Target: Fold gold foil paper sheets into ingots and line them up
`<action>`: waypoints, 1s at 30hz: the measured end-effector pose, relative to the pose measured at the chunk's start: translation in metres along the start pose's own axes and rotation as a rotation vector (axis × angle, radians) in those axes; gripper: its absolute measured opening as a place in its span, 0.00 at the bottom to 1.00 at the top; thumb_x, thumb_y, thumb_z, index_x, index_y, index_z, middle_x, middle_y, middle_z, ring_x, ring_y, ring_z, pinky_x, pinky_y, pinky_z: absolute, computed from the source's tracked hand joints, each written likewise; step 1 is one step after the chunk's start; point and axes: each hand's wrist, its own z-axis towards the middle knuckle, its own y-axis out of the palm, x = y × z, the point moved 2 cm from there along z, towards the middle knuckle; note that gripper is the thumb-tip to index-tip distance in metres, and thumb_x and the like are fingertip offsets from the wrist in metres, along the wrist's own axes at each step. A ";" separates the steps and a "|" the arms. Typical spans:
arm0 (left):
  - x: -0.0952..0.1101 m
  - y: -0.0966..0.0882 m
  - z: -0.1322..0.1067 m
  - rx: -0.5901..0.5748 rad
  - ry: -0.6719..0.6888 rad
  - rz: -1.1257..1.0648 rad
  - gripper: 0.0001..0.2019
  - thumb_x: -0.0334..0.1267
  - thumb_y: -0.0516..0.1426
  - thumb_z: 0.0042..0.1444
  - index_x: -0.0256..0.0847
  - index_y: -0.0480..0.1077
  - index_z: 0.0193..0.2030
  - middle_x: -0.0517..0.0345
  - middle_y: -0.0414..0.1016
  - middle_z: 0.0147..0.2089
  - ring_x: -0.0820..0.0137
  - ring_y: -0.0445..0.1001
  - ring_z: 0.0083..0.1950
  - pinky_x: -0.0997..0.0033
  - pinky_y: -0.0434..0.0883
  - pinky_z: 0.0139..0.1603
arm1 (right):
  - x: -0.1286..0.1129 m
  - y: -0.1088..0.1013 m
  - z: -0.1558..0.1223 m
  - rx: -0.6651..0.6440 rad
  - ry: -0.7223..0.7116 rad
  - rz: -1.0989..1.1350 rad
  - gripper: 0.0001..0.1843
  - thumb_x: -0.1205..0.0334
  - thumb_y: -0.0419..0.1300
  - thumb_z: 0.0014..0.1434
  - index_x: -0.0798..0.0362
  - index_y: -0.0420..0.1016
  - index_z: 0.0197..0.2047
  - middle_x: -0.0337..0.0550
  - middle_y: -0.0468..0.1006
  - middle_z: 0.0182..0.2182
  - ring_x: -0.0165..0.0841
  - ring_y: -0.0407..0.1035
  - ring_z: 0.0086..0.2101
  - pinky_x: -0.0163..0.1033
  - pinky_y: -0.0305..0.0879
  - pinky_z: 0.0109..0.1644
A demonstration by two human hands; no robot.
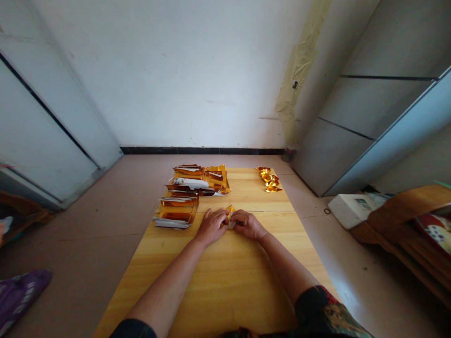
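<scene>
left hand (213, 226) and right hand (250, 225), equally near, pinch opposite sides of a small folded gold-and-white foil paper (230, 209) between them, its long axis pointing forward.

No text legible. Pale lettering (24, 300) on purple bag (38, 280) too blurred; 1 dark label (362, 203) on white box (343, 215) too small.

Place: a room in a home, I judge
Wall (197, 84): white and scuffed, with yellowish tape (298, 70) running down it
Floor (105, 211): pinkish tiles, meeting black skirting (197, 150)
To my right: wooden furniture (394, 218) bearing something red and patterned (435, 231)
Worktop (218, 286): plain wood before me
</scene>
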 end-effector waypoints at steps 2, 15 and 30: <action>0.000 0.000 0.000 0.000 -0.001 0.000 0.08 0.32 0.52 0.52 0.45 0.70 0.38 0.56 0.70 0.59 0.63 0.61 0.64 0.47 0.48 0.66 | 0.001 0.000 0.000 0.031 -0.010 0.009 0.10 0.73 0.57 0.55 0.53 0.76 0.37 0.44 0.77 0.37 0.31 0.71 0.40 0.36 0.67 0.46; -0.002 0.000 -0.001 0.009 0.009 -0.003 0.04 0.35 0.54 0.52 0.44 0.68 0.35 0.57 0.70 0.59 0.62 0.61 0.64 0.45 0.48 0.65 | 0.003 -0.001 0.006 -0.049 0.135 -0.058 0.05 0.68 0.60 0.56 0.52 0.78 0.32 0.40 0.75 0.32 0.28 0.70 0.35 0.31 0.64 0.40; -0.005 0.003 0.000 0.002 0.008 -0.011 0.08 0.32 0.52 0.52 0.45 0.69 0.38 0.57 0.70 0.58 0.64 0.61 0.65 0.47 0.48 0.66 | -0.009 -0.001 0.014 -0.112 0.394 -0.253 0.04 0.64 0.60 0.56 0.53 0.76 0.31 0.41 0.73 0.32 0.27 0.68 0.31 0.30 0.60 0.34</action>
